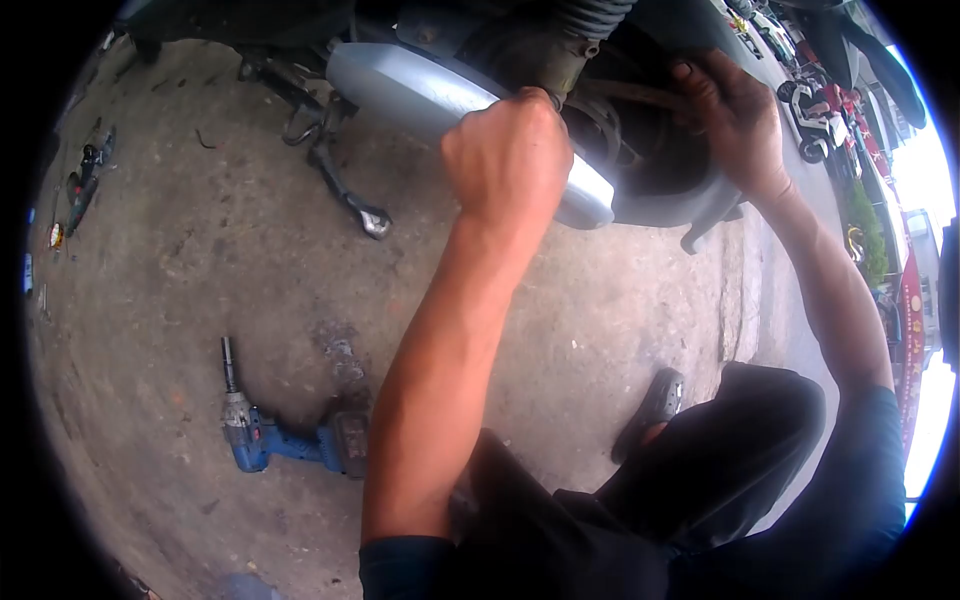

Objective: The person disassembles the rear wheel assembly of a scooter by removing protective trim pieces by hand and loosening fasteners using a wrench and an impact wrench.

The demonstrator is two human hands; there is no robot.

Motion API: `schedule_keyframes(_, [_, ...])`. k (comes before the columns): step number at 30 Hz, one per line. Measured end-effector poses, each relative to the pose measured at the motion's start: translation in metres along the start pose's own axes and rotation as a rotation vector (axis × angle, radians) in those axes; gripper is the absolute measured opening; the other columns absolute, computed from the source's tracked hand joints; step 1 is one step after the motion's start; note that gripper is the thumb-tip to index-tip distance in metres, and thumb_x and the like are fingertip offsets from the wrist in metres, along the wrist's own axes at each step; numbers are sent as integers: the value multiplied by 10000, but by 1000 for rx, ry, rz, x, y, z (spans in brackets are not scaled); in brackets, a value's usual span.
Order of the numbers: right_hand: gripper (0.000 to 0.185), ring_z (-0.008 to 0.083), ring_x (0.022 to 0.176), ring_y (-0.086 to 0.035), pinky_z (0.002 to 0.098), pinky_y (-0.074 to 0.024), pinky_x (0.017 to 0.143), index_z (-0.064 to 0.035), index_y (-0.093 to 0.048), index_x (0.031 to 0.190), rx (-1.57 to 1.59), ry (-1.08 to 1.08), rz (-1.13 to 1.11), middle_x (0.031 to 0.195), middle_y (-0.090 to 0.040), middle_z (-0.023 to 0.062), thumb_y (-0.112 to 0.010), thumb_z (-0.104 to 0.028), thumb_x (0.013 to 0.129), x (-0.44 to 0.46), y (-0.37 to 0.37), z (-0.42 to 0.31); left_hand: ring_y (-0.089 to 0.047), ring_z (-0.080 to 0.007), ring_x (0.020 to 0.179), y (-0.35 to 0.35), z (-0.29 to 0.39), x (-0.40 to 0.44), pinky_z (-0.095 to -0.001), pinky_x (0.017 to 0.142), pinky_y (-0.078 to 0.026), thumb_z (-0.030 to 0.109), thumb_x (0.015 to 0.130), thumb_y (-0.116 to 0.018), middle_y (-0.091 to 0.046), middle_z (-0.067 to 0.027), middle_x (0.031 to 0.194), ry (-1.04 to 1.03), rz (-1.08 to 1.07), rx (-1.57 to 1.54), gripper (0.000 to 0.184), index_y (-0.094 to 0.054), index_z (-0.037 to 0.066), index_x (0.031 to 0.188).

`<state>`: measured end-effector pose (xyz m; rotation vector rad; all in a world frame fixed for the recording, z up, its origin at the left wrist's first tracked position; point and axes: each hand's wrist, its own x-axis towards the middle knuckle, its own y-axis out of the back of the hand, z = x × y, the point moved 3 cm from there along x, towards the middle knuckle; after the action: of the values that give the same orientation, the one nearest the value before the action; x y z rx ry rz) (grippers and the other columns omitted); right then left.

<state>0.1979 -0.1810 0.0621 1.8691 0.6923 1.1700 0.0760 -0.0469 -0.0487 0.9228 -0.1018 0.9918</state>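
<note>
My left hand is closed in a fist beside the lower end of the shock absorber, over the silver cover of a scooter. What lies inside its fingers is hidden. To the right, my right hand is at the dark wheel area, thumb and fingers bent around the end of a flat, rusty-looking bar. The bar reaches left toward the shock absorber's lower mount. Both hands are near the wheel, which is mostly in shadow.
A blue cordless impact wrench with a long socket lies on the concrete floor. The scooter's stand extends down at the left. Tools lie far left. My shoe is below; parked vehicles stand at the upper right.
</note>
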Motion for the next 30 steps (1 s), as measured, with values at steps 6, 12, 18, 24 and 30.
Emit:
schedule_keyframes(6, [223,262,763,-693,348,-552,717,-32,-635,1099,14,-108,-18,884,-696,158,-568,-205,976,-1,0,7,-675,-342,620,-1,-4,-3,-415,556,-523,85,766,-677,-676,-157,672,-105,130,-150,73,-672,20,733])
schedule_keyframes(12, [356,229,946,-666,330,-518,825,24,-583,1239,49,-69,-59,1018,-696,159,-544,-236,999,0,3,-6,-662,-313,655,4,8,-26,-384,581,-510,37,767,-671,-682,-131,755,-335,328,-377,173,-685,16,938])
schedule_keyframes(18, [543,360,1045,-626,402,-484,934,-18,-594,1173,381,120,-86,1093,-656,201,-413,-500,1000,-3,11,0,-610,-332,886,16,82,-6,-415,765,-495,56,725,-705,-618,-149,967,-581,226,-347,443,-563,3,1141])
schedule_keyframes(24, [585,373,1078,-608,429,-473,951,11,-595,1161,463,159,124,1126,-635,242,-464,-526,969,-31,24,19,-619,-361,855,-8,111,16,-449,746,-489,157,770,-715,-630,-154,912,-465,-142,-304,297,-580,-10,975])
schedule_keyframes(30, [483,300,893,-662,396,-505,810,32,-605,1146,630,93,356,916,-669,229,-406,-391,1023,-80,118,83,-512,-89,644,-5,136,40,-229,584,-385,363,760,-780,-584,-24,648,-186,-582,-301,387,-613,14,759])
